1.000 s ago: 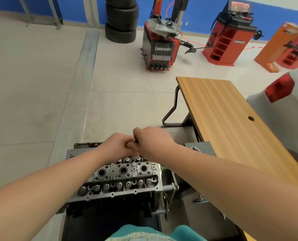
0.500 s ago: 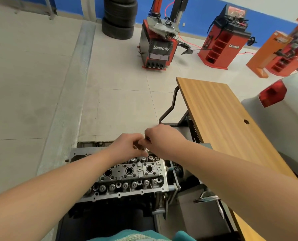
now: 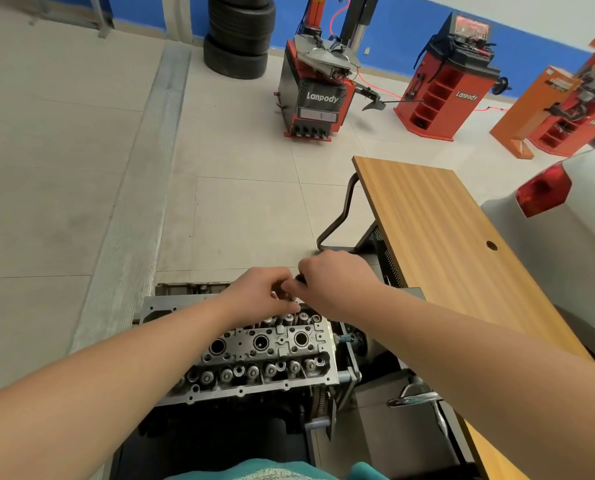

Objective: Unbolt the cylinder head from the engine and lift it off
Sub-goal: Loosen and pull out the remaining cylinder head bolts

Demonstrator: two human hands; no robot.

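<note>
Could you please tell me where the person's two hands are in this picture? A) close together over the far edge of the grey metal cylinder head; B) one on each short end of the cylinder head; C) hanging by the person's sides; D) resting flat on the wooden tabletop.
A: the left hand and right hand meet over the far edge of the grey metal cylinder head, fingers curled on a small dark tool.

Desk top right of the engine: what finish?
Light-brown wood grain with lengthwise streaks, on the wooden desk top; clearest in the head view.
</note>
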